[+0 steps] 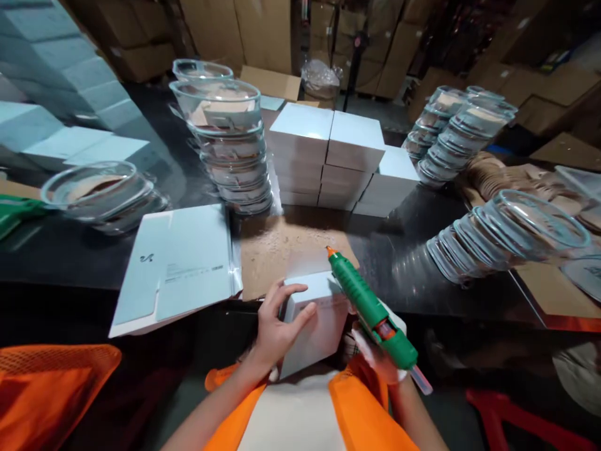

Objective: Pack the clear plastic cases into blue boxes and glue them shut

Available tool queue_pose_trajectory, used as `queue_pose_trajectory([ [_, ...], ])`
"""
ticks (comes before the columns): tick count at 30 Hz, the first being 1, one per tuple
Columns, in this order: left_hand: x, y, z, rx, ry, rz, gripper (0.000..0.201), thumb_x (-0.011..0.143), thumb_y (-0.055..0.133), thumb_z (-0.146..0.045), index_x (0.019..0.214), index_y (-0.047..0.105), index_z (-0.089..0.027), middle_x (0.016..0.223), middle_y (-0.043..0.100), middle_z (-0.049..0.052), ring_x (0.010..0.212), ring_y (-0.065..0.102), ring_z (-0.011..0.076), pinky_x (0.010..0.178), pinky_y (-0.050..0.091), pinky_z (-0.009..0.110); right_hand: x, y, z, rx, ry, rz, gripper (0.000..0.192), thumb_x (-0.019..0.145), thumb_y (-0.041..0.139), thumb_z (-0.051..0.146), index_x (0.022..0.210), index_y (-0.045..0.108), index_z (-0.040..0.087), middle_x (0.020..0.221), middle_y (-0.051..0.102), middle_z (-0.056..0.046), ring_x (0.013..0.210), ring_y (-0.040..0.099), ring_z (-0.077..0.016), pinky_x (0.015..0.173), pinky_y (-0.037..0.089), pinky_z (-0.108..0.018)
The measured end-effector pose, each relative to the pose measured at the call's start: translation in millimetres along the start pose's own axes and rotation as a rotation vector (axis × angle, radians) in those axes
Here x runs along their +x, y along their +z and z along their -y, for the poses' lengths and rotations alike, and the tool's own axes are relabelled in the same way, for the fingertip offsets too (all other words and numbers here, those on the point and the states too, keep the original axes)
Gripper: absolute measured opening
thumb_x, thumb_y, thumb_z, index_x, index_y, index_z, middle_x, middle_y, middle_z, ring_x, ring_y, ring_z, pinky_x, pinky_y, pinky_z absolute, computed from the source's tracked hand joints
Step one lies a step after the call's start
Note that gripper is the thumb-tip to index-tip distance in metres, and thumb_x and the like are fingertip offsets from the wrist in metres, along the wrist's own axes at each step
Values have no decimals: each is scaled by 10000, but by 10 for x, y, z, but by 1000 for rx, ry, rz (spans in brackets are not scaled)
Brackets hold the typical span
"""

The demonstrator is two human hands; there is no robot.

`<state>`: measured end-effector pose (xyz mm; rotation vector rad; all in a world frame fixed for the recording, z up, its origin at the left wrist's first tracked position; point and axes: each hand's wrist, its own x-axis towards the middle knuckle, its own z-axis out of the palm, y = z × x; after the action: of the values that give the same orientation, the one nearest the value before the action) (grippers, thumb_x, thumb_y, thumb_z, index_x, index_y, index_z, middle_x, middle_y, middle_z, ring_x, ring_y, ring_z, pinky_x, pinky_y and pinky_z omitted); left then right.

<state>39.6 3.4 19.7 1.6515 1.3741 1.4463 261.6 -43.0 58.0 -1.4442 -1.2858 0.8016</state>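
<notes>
A white cardboard box stands against my front at the table edge. My left hand grips its near left corner, the thumb and index finger on either side of the top edge. In my right hand, which wears a white glove, is a green hot glue gun. Its orange nozzle points up and away, above the box's right side. A brown cardboard sheet with glue marks lies just beyond the box. To the left rests a pile of flat white folded boxes.
Stacked white boxes stand behind the cardboard sheet. Glass dish stacks rise at the left, back right and right, the right one leaning. Another glass dish sits far left. An orange chair back is at lower left.
</notes>
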Motion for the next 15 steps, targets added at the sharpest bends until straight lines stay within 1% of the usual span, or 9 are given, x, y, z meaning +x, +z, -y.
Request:
queue_pose_trajectory([
  [3, -3, 5, -35, -4, 54, 10, 217, 894, 800, -406, 1044, 787, -250, 1073, 791, 65, 1173, 692, 276, 1016, 552, 402, 5, 44, 164, -197, -169, 122, 204, 772, 813, 364, 723, 639, 267, 670, 642, 1, 566, 598, -190, 539, 531, -319],
  [5, -1, 12, -54, -10, 83, 15, 204, 895, 801, -381, 1052, 782, -252, 1068, 795, 59, 1144, 704, 269, 1029, 549, 410, 25, 105, 196, -277, -224, 146, 221, 808, 770, 347, 699, 593, 272, 635, 594, 10, 528, 557, -180, 521, 509, -320],
  [8, -4, 19, -63, 2, 98, 28, 189, 897, 796, -363, 1049, 784, -250, 1056, 799, 60, 1138, 708, 275, 1044, 545, 424, 45, 188, 139, -301, -244, 146, 232, 826, 757, 357, 707, 574, 277, 654, 590, 4, 548, 566, -190, 538, 519, -331],
  [10, -8, 20, -56, 11, 96, 29, 192, 895, 798, -363, 1049, 786, -250, 1056, 802, 62, 1161, 702, 281, 1037, 547, 420, 55, 202, 80, -299, -241, 153, 221, 852, 743, 358, 726, 580, 277, 668, 599, -3, 573, 589, -198, 547, 526, -329],
  [13, -14, 12, -30, 7, 85, 22, 202, 888, 809, -375, 1049, 788, -254, 1059, 802, 59, 1177, 692, 276, 1017, 549, 397, 69, 150, 9, -290, -229, 137, 212, 886, 720, 344, 745, 579, 273, 651, 588, 5, 560, 588, -186, 535, 515, -308],
  [15, -18, -2, -13, 1, 61, 16, 201, 883, 813, -384, 1039, 791, -258, 1054, 798, 54, 1187, 685, 273, 1023, 540, 390, 76, 85, -33, -294, -237, 111, 202, 868, 727, 334, 749, 579, 265, 653, 587, 10, 558, 583, -179, 537, 508, -303],
])
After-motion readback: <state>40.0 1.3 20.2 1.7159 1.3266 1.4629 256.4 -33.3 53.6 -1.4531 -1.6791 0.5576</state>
